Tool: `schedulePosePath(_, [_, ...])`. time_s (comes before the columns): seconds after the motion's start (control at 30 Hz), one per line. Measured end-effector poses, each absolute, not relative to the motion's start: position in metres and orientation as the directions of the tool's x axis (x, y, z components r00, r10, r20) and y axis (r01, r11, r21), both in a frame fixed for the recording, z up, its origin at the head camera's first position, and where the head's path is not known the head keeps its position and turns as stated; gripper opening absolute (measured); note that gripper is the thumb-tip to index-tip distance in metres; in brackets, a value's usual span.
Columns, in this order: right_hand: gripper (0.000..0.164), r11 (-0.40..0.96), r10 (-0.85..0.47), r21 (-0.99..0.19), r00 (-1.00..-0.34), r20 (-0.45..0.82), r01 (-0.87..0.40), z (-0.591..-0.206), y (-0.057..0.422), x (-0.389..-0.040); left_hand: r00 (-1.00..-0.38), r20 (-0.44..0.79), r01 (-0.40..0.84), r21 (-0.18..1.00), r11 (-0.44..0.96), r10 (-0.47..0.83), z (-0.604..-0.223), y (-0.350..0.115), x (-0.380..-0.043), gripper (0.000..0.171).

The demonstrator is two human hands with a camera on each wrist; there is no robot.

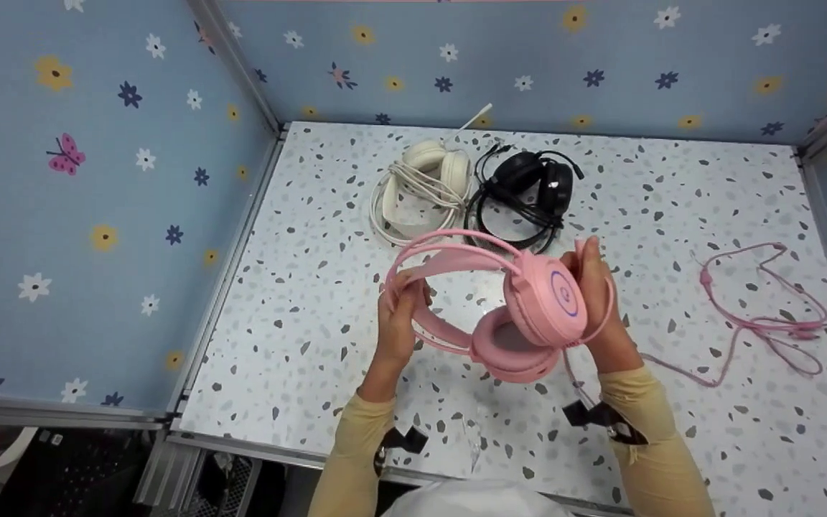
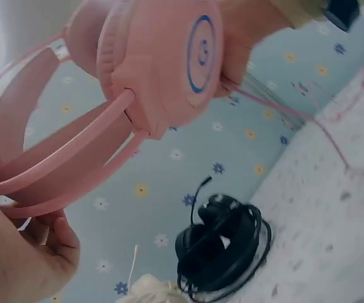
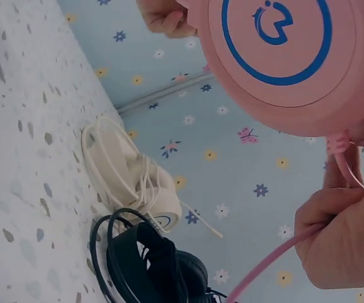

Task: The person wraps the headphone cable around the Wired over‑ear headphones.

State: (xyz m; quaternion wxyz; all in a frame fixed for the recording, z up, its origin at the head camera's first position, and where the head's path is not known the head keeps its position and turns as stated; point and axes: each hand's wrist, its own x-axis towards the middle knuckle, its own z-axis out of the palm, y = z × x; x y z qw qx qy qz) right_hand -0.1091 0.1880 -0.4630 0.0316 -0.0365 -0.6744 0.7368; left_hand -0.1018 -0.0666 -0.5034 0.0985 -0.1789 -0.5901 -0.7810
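Noted in both hands, raised above the middle of the desk point(image 1: 298, 337): one pink headset point(image 1: 528, 287), tilted, with the headband point(image 1: 449, 264) toward the left edge and the ear cups point(image 1: 563, 294) toward the right edge. Recorded the left hand point(image 1: 398, 316) as curled round the headband. Recorded the right hand point(image 1: 600, 298) as pinching a slim pink strand point(image 3: 271, 261) just beside the outer face of one cup; unable to tell whether microphone boom or cord.

Located the pink cable point(image 1: 765, 324) in loose loops on the desk, near the right edge. Located toward the far edge, side by side: a white headset point(image 1: 455, 172), left of the middle of that edge, and a black headset point(image 1: 555, 190), near its middle, both with cords wound about them.

Judged to be at the step of turning the headset and setting the strand, with the cable not yet gathered. For the next move, judged necessary: a steady hold on the headband, light pressure on the strand, and slack drawn in from the right edge without tugging at the cup. Advised before any lowering: clearance from both headsets toward the far edge.
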Motion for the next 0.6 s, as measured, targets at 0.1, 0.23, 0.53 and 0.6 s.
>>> schedulePosePath(0.1, [0.057, -0.018, 0.121, -0.999, -0.991, -0.053, 0.051, -0.466, 0.192, -0.108, -0.902, 0.427, 0.422, 0.902, -0.087, 0.057, -0.499, -0.07, -0.097, 0.038])
schedulePosePath(0.23, [0.056, -0.049, 0.096, -0.997, -0.993, -0.07, 0.065, -0.471, 0.192, -0.115, -0.889, 0.449, 0.458, 0.869, 0.187, 0.094, -0.487, -0.075, -0.095, 0.056])
schedulePosePath(0.53, [0.05, -0.148, 0.012, -0.97, -0.981, -0.196, 0.192, -0.469, 0.203, -0.13, -0.896, 0.356, 0.356, 0.933, -0.05, 0.266, -0.491, -0.075, -0.115, 0.019])
schedulePosePath(0.6, [0.043, -0.154, -0.017, -0.962, -0.974, -0.225, 0.225, -0.466, 0.211, -0.134, -0.914, 0.32, 0.285, 0.944, -0.167, 0.25, -0.498, -0.078, -0.121, 0.015])
